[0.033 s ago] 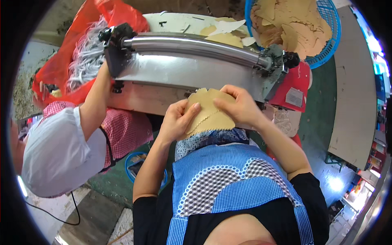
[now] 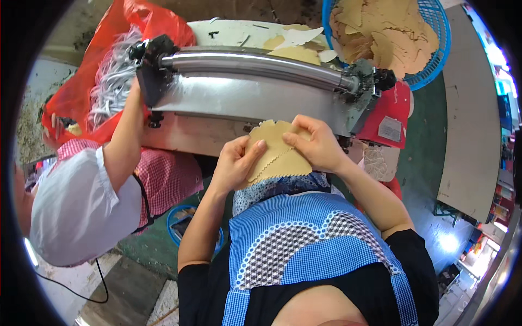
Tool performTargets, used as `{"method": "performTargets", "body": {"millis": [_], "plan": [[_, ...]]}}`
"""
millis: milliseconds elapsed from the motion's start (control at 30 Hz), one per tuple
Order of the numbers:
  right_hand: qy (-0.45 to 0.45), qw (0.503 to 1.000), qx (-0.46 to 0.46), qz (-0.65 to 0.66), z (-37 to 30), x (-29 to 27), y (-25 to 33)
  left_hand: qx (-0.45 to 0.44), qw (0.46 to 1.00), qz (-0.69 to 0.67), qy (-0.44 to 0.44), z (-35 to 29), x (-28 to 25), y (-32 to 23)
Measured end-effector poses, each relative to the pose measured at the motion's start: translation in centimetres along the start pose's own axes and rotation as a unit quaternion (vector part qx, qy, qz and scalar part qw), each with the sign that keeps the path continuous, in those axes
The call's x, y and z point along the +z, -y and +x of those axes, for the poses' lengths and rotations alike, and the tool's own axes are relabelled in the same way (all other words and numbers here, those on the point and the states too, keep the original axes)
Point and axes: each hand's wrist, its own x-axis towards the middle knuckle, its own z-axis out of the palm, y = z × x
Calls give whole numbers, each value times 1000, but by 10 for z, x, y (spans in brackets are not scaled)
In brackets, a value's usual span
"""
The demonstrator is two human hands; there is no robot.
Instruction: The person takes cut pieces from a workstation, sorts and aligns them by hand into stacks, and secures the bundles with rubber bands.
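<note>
Both my hands hold a small stack of tan leather-like pieces (image 2: 270, 154) with scalloped and zigzag edges, just above my lap. My left hand (image 2: 237, 165) grips the left side, its thumb lying on top. My right hand (image 2: 317, 142) pinches the upper right edge between thumb and curled fingers. How many pieces overlap is hard to make out. Directly beyond my hands stands a machine with a long shiny metal roller (image 2: 261, 64) above a smooth metal plate (image 2: 239, 96).
A blue basket (image 2: 445, 54) heaped with tan pieces stands at the far right. At left, another person's arm (image 2: 126, 122) reaches toward the machine near a red plastic bag (image 2: 70, 103) of whitish strips. A small blue basket (image 2: 175, 239) sits on the floor at lower left.
The whole view has shifted very slightly. My hands keep the same grip on the tan pieces.
</note>
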Motion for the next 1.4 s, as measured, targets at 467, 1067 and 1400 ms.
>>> {"method": "performTargets", "body": {"millis": [467,1067,1400], "plan": [[-128,876,185,428,12,-16,3,29,999,33,-11,9,-8,-19],[30,993,82,81,4,4,10,39,999,25,-9,2,-8,-6],[28,999,15,21,-10,6,9,-8,999,24,-44,-10,-2,3]]}}
